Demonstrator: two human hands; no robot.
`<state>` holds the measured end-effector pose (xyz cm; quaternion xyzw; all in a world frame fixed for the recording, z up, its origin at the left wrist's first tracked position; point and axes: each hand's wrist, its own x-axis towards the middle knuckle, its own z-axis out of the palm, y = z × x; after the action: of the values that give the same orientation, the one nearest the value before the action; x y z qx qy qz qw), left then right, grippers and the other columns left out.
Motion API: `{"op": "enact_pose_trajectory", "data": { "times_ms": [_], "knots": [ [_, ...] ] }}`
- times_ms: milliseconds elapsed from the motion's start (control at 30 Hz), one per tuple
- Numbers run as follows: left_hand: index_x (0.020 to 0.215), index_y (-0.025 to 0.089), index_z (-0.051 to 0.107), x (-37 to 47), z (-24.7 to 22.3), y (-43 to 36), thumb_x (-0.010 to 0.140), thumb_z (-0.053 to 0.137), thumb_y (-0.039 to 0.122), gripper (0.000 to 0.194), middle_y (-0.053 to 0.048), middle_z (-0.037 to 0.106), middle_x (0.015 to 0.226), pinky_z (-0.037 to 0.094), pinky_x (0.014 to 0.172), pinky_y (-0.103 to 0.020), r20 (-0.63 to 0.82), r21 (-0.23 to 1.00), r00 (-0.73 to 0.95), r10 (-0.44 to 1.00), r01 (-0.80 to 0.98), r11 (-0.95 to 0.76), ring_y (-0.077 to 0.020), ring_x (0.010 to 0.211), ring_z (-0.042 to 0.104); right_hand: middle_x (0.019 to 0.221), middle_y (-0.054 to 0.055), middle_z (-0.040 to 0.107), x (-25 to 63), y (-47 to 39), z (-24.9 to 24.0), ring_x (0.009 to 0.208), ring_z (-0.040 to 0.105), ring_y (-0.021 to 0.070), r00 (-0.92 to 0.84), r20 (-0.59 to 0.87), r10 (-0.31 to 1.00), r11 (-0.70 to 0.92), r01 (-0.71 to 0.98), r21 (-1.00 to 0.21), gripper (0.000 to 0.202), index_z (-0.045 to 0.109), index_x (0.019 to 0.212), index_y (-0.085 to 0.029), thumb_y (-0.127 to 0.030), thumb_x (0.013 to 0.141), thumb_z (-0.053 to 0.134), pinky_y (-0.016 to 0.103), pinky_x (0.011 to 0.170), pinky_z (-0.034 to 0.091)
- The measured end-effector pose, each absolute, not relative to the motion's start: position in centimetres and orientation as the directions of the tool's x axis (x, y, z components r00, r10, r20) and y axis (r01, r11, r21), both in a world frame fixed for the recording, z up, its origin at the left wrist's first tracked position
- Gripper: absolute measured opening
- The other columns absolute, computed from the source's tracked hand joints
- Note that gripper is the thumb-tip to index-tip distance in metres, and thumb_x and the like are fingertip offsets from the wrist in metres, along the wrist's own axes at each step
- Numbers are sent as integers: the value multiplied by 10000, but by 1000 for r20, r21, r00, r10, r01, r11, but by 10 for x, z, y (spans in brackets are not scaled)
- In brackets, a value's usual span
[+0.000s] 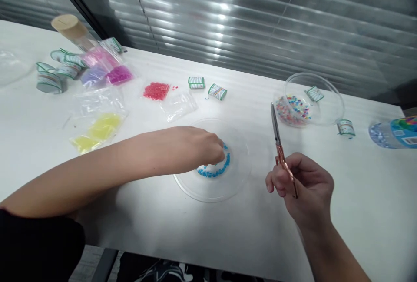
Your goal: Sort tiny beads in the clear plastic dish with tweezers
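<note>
Blue beads (213, 174) on clear dish, L hand nearer

Beads lay in a curved row, no straight long axis, inside the clear dish (208, 201). My L hand (206, 147) was right over the row's far-L part; my R hand (308, 182) sat well off to the R, gripping scissors (276, 130), tips pointing away. L fingers curled, tips hidden; couldn't tell if they pinched anything. Covered part of row n/v, so closed loop or not unk.

Shiny copper-toned metal on the scissors (280, 157) here, clear glossy plastic on the round lid (213, 190), and the tabletop (254, 238) shows smooth, white, softly reflective.
</note>
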<state>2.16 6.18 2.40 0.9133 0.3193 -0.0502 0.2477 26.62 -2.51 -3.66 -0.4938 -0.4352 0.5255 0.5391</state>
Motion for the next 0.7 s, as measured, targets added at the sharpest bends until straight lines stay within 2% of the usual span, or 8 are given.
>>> {"op": "enact_pose_trajectory", "data": {
  "times_ms": [100, 200, 333, 467, 700],
  "knots": [
    [782, 192, 648, 13, 43, 70, 925, 429, 126, 270, -9, 649, 789, 387, 598, -216, -328, 460, 829, 453, 559, -690, -115, 641, 556, 507, -62, 509, 270, -24, -35, 384, 391, 65, -51, -122, 991, -130, -210, -969, 373, 569, 677, -190, -433, 691, 851, 230, 402, 416],
    [911, 216, 695, 1, 61, 76, 946, 438, 201, 260, -24, 695, 878, 436, 659, -229, -163, 518, 865, 474, 484, -705, -132, 736, 624, 522, -56, 485, 273, -24, -33, 406, 369, 75, -212, -184, 960, -234, -242, -942, 493, 552, 680, -192, -567, 592, 860, 236, 400, 391],
    [990, 216, 705, -11, 71, 79, 947, 481, 281, 238, -19, 728, 904, 454, 724, -231, 42, 574, 823, 566, 444, -688, -125, 800, 665, 510, -61, 435, 280, -25, -35, 415, 317, 73, -415, -270, 869, -389, -235, -891, 605, 536, 683, -192, -705, 524, 814, 226, 390, 320],
    [978, 247, 688, -8, 66, 79, 931, 521, 274, 176, -12, 730, 940, 461, 714, -223, 103, 626, 806, 582, 403, -668, -128, 823, 676, 480, -77, 382, 285, -31, -40, 418, 258, 72, -483, -348, 803, -466, -145, -873, 614, 495, 659, -211, -701, 493, 827, 214, 377, 227],
    [971, 212, 671, 9, 56, 73, 941, 488, 221, 185, -63, 694, 1048, 458, 819, -234, 33, 670, 842, 538, 381, -637, -151, 955, 636, 475, -53, 426, 280, -31, -31, 418, 263, 67, -497, -352, 793, -416, -20, -909, 641, 444, 595, -208, -718, 491, 817, 227, 393, 166]
  ]
}}
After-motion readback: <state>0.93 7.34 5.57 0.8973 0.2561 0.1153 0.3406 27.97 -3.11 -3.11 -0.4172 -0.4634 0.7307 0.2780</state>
